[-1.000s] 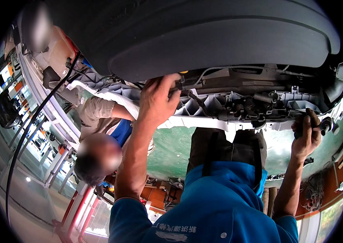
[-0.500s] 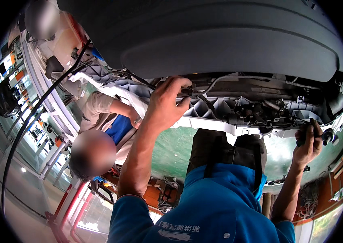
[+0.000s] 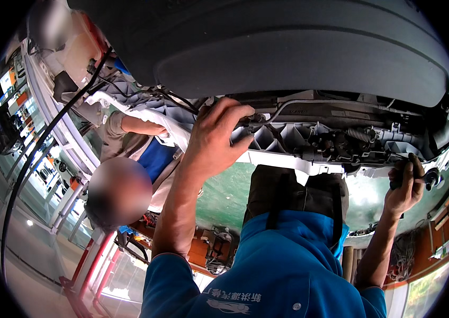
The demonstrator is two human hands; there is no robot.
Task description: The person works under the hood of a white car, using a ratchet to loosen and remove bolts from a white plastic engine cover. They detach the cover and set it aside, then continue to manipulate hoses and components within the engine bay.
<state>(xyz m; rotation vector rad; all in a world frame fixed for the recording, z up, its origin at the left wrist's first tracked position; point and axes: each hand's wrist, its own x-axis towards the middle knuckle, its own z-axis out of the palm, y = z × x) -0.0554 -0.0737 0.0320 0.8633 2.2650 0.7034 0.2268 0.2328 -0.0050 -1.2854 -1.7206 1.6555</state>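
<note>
A white plastic car front-end frame (image 3: 280, 158) carries a black latch mechanism (image 3: 325, 148) with a spring and cables, below a large dark grey panel (image 3: 298, 58). My left hand (image 3: 216, 135) is at the frame's middle by a thin hose (image 3: 283, 106), fingers bent and apart, thumb separated from the index finger; I cannot make out anything held. My right hand (image 3: 407, 188), at the frame's right, is closed round a dark handle (image 3: 395, 182), probably a tool; its far end is unclear, near the latch cable.
A co-worker (image 3: 155, 159) crouches left of me, one arm at the frame. A black hose (image 3: 50, 127) hangs down the far left, beside metal rails and red posts (image 3: 76, 275). Green flooring (image 3: 219, 196) shows below the frame; orange cabinets (image 3: 200, 249) hold clutter.
My left hand has shifted slightly, its thumb now lower and farther from the index finger. My right hand sits a little lower in view. The co-worker's head and arm have moved.
</note>
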